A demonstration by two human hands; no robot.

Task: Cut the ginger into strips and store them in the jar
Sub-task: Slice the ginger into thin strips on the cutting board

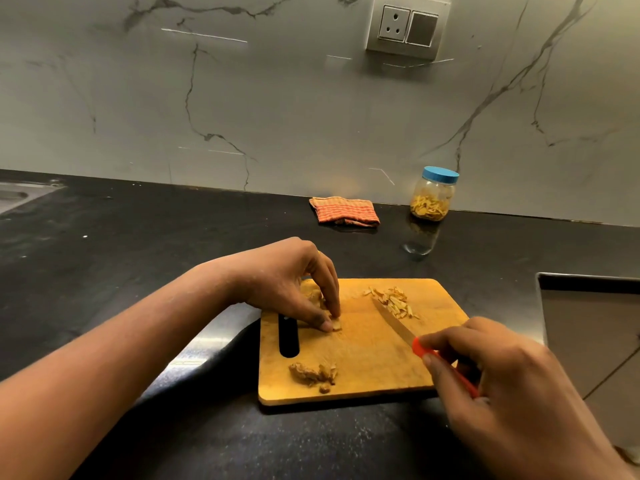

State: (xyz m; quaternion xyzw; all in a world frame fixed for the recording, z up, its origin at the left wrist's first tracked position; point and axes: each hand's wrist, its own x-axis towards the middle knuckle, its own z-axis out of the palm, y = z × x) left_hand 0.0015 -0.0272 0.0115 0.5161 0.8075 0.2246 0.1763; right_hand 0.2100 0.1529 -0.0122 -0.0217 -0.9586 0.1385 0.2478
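Pinching ginger piece (335, 325), left hand (287, 282) half-hides it.

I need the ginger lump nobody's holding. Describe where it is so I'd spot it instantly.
Start at the wooden cutting board on the black counter. Near its front edge, just right of the dark handle slot, lies a knobbly brown ginger lump. Unlike the pale strips heaped at the far side by the knife, it is chunky and lies untouched.

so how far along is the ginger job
Partway. The lidded jar already holds strips, and a cut pile lies on the board. The left hand pinches a ginger piece; the right hand holds the knife. A chunk at the board's near edge and the pile remain.
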